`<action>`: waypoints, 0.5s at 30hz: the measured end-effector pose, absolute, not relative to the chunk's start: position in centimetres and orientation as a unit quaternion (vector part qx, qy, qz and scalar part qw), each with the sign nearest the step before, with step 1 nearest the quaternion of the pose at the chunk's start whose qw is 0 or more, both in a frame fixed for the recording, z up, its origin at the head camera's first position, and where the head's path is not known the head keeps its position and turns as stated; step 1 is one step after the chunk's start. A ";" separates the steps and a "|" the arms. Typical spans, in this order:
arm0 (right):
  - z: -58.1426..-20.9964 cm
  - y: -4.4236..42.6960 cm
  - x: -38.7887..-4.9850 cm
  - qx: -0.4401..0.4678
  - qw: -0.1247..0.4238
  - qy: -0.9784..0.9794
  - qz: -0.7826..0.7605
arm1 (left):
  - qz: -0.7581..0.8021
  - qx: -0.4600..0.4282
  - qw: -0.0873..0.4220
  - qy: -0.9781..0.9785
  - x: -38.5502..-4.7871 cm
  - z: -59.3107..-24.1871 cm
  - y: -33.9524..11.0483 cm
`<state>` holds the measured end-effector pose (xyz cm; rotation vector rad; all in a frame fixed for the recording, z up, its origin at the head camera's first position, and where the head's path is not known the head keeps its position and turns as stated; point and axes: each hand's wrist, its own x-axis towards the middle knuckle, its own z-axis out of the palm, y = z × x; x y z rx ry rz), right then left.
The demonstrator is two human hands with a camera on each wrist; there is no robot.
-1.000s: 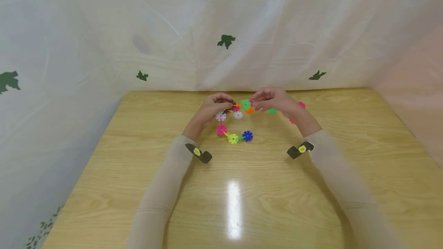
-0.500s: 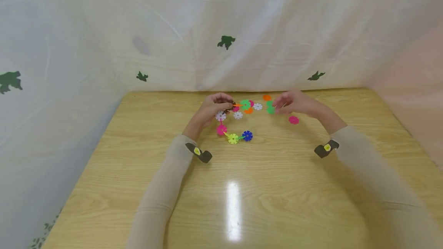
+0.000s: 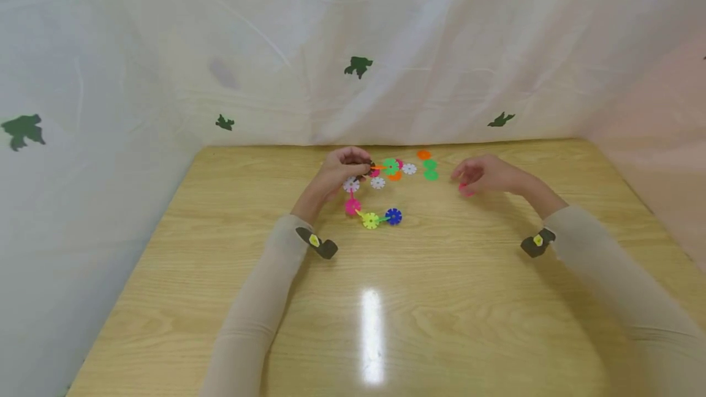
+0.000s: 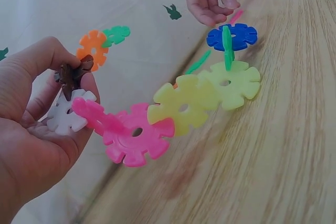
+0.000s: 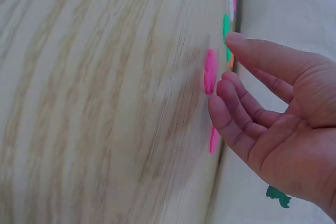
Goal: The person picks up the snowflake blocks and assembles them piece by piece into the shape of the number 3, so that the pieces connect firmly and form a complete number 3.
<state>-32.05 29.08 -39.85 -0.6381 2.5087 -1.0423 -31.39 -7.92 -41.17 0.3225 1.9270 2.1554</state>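
Note:
My left hand [image 3: 335, 177] pinches a linked chain of slotted plastic snowflake discs at its brown disc [image 4: 73, 75]. From there the chain curves through a white disc [image 4: 65, 114], a pink disc [image 4: 137, 136], yellow discs [image 4: 233, 85] and a blue disc [image 4: 241, 38]. An orange disc [image 4: 93, 48] and a green disc [image 3: 390, 166] stick out on the other side. Over to the right, my right hand [image 3: 492, 174] hovers just above a loose pink disc [image 5: 210, 72], thumb and fingers apart. It grips nothing that I can see.
Loose green discs [image 3: 431, 170], an orange disc [image 3: 423, 155] and white discs [image 3: 409, 168] lie near the back of the wooden table [image 3: 441, 299]. A second pink disc [image 5: 213, 140] lies by the right hand. A pale curtain [image 3: 276, 66] hangs behind the table's back edge.
My right hand has left the green end of the chain and moved right, past the loose green discs, to the pink disc. The left hand stays put with the chain.

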 end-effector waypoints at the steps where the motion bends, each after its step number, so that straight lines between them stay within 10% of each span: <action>1: -40.0 29.2 -32.1 -0.225 0.174 0.887 -0.363 | 0.736 0.110 0.116 0.658 -31.4 -41.2 -7.9; 15: -40.5 30.0 -32.6 -0.250 0.164 0.897 -0.326 | 0.730 0.138 0.108 0.660 -31.5 -41.5 -8.1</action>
